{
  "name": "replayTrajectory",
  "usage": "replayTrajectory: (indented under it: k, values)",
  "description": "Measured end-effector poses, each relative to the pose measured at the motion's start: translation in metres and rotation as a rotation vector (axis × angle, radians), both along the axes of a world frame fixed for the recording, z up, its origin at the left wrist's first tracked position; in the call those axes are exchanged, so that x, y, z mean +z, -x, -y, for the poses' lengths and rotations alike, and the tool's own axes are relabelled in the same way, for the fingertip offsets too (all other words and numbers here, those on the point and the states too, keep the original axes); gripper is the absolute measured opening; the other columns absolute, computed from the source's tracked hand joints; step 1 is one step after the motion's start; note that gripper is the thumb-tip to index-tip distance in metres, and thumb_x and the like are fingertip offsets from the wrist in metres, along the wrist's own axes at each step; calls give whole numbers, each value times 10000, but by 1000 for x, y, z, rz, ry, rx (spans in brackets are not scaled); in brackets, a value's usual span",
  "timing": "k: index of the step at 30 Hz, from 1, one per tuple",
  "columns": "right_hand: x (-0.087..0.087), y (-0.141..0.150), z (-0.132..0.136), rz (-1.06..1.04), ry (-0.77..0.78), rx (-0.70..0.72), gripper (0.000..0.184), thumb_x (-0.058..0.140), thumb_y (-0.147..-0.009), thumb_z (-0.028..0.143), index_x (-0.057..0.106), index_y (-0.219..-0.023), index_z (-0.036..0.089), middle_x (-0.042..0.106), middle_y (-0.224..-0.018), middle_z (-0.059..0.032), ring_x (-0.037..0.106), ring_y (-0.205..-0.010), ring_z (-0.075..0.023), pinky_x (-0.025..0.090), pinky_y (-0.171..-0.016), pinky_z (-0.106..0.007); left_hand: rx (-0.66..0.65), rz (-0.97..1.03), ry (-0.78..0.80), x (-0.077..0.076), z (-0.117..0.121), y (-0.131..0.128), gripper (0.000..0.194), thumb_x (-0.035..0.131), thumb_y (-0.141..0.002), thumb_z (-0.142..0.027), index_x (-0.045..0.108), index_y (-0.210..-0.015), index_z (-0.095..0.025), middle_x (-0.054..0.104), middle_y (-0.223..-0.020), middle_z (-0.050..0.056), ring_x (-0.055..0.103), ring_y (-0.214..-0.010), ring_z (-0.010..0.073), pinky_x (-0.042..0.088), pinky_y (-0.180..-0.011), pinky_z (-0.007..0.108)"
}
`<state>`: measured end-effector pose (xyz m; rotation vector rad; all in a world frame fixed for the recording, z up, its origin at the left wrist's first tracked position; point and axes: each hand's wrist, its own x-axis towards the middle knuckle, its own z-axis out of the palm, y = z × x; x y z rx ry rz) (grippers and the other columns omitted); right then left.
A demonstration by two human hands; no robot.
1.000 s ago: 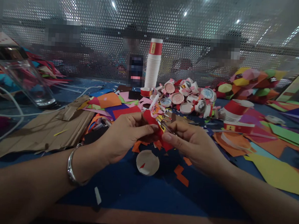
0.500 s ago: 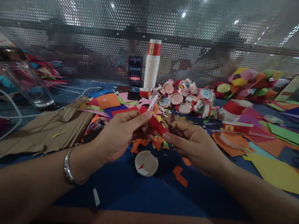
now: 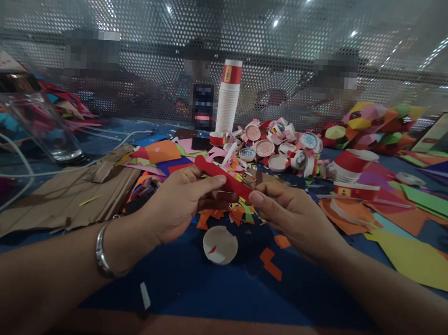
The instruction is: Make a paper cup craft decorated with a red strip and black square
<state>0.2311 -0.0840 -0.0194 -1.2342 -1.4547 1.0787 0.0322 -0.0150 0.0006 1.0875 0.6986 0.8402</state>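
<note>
A red paper strip (image 3: 230, 184) stretches between my two hands above the table. My left hand (image 3: 186, 198) is closed on its middle, thumb on top, with the strip's left end sticking out past the fingers. At the other end, my right hand (image 3: 287, 209) pinches the strip between thumb and fingers. A thin dark metal tool, perhaps scissors, shows partly behind the strip by the right fingers; most of it is hidden. Below the hands lies a round white paper cup bottom (image 3: 220, 245) with a small red scrap on it. Orange paper scraps (image 3: 270, 264) lie to its right.
A tall stack of paper cups (image 3: 228, 104) stands at the back, beside a heap of cut cup bottoms (image 3: 265, 148). Cardboard (image 3: 55, 202) and a glass bottle (image 3: 44, 121) are on the left. Red-and-white cups (image 3: 353, 165) and coloured paper (image 3: 416, 255) lie right.
The red strip has been drawn out and tilted flatter, so more of it shows between the hands. The dark tool by my right fingers is now mostly hidden.
</note>
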Motion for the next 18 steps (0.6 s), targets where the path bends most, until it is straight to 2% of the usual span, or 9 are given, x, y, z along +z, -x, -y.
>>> replayTrajectory:
  k: [7, 13, 18]
  values:
    - [-5, -5, -1, 71, -16, -19, 510, 648, -935, 702, 616, -852, 200, 334, -622, 84, 247, -493, -66, 147, -435, -245, -10, 39, -37, -2, -1, 2, 107, 733, -934, -154, 792, -846, -169, 825, -812, 33, 779, -707, 141, 638, -662, 212]
    - [1, -2, -1, 108, -30, -47, 540, 665, -902, 726, 624, -830, 193, 358, -611, 79, 267, -500, -70, 164, -445, -255, 17, 44, -70, 1, -2, 0, 124, 719, -939, -157, 777, -830, -159, 817, -795, 28, 766, -686, 123, 636, -654, 192]
    - [6, 0, -1, 147, -55, -34, 556, 650, -898, 742, 631, -787, 198, 329, -577, 86, 252, -493, -80, 195, -454, -269, 4, 29, -90, 0, 0, 1, 74, 729, -929, -164, 776, -872, -159, 824, -822, 42, 776, -705, 140, 640, -657, 205]
